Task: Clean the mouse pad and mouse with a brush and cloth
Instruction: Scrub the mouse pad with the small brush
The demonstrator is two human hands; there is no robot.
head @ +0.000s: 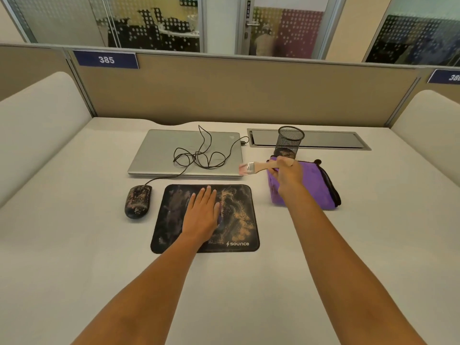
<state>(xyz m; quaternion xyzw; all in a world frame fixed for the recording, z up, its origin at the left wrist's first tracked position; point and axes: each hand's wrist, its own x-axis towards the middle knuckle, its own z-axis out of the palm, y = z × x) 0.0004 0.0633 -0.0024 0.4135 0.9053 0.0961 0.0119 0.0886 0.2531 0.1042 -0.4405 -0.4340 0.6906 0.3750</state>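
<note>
While the dusty mouse pad (239,217) lies flat on the desk (323,257), the dirty mouse (138,201) sits just left of it, its cord (199,155) piled on a closed laptop (156,155) behind. A purple cloth (316,189) and mesh cup (290,141) are to the right. A wall sign (106,60) reads 385. The left hand (201,216) rests flat on the pad, fingers straight. The right hand (290,176) grips a brush (262,167) above the cloth

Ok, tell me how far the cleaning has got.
Nothing looks finished. In hand: the right hand grips the brush in the air, while the left hand rests flat on the dusty mouse pad. Left: brushing the pad and the speckled mouse, then wiping with the purple cloth, lying on the desk.
</note>
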